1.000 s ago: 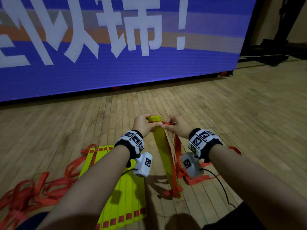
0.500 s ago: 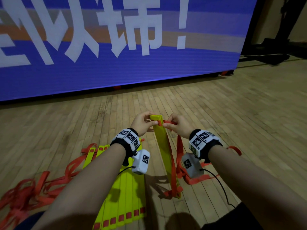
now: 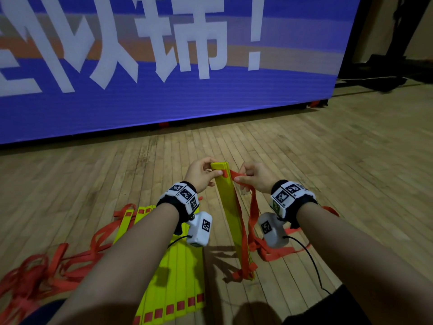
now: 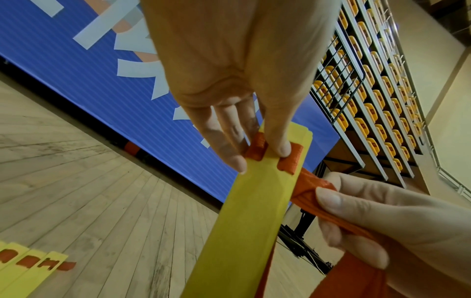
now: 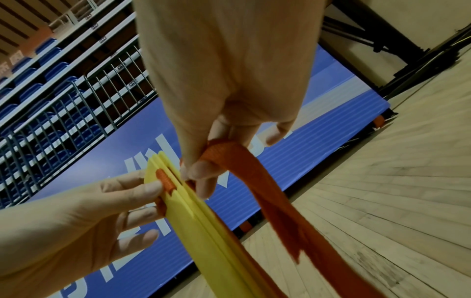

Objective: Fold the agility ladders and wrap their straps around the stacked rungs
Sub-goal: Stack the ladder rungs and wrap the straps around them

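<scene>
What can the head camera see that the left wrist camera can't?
Only the head view shows both wristbands, the second ladder lying flat on the floor with nearly all its rungs, and the tangled red straps at the left. Only the left wrist view shows the rows of yellow seats behind a railing. Both show the left hand pinching the top of the stacked yellow rungs, the right hand pinching the red strap, the blue banner and the wooden floor.
</scene>
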A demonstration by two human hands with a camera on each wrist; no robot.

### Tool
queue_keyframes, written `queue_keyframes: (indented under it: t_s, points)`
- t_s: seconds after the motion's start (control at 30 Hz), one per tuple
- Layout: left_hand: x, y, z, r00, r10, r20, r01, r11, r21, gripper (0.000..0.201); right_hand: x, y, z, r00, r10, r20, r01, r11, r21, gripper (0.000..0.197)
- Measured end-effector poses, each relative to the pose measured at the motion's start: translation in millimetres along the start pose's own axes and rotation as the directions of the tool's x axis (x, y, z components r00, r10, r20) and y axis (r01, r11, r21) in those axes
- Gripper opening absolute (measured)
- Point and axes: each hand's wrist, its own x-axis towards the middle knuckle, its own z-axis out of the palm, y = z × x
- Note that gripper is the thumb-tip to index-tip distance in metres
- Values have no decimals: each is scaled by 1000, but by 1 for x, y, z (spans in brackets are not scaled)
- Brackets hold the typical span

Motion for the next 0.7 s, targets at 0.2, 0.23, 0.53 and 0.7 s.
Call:
queue_keyframes:
  t_s: [0.2, 0.23, 0.53, 0.7]
  points:
    - [-2, -2, 1, 998, 16, -57, -13, 999, 48, 13, -2, 2, -8, 993, 9, 115, -4, 999, -43, 13]
    - [-2, -2, 1, 997, 18, -73, -14, 998, 60, 13, -2, 2, -7, 993, 15, 120, -10, 999, -48, 14]
    - [0, 2, 7, 985, 40, -166, -23, 995, 102, 22, 1, -9, -1, 990, 74, 122, -64, 995, -81, 9]
    - [1, 5, 12, 987, 70, -147, -43, 983, 178, 19, -2, -11, 5, 991, 47, -124, -69, 982, -174, 19]
